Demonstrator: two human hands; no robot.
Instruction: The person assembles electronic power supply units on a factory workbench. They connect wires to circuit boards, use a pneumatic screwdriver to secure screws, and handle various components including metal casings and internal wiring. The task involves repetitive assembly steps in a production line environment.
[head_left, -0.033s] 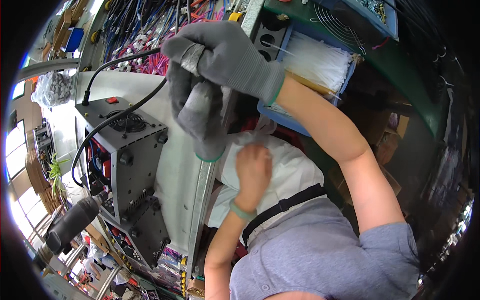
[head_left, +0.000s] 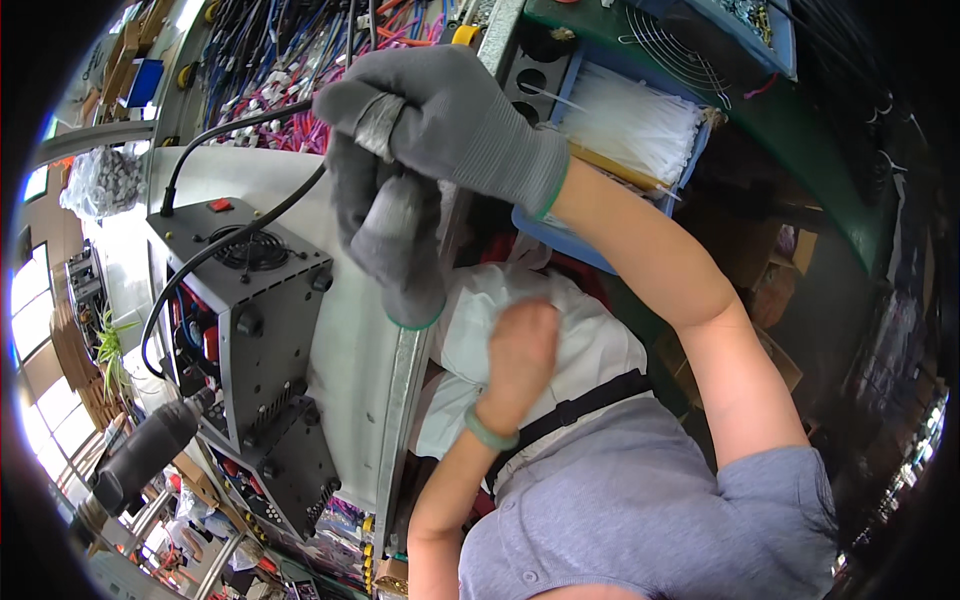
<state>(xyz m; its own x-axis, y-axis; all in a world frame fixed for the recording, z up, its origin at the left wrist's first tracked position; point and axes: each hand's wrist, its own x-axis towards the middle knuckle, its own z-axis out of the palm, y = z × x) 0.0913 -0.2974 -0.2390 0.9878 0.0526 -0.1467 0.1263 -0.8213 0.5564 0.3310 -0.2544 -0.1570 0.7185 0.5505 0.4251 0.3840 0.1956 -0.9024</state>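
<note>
Workshop background, head view, as I follow it from my remote post: windows and a green plant point(head_left: 112, 345) line the far left, bent by the lens, and a pale metal bench top point(head_left: 345, 335) runs down the middle. On it I see a grey metal unit point(head_left: 270, 330) with a round fan grille on top, and a second dark unit point(head_left: 300, 465) just beside it, toward the lower edge. Black cable point(head_left: 225, 240) arcs past the upper unit toward the gloved hand; I cannot tell whether they touch. Bundled coloured wires point(head_left: 270, 65) lie beyond, and a black power tool point(head_left: 150, 450) shows at lower left.

The wearer's right hand point(head_left: 410, 110), in a grey knitted glove, is closed, its thumb and fingers pinching a loose grey glove point(head_left: 400, 230). That second glove hangs over the bench's near edge, its green-hemmed cuff lowest. The left hand point(head_left: 523, 350) is bare and blurred in front of the white cloth point(head_left: 605, 330) over the wearer's lap, well apart from any tool; I cannot tell whether its fingers are spread or curled. Green bangle point(head_left: 490, 428) circles its wrist. Behind the right forearm stands a blue bin point(head_left: 565, 240) of white plastic strips point(head_left: 630, 115).
</note>
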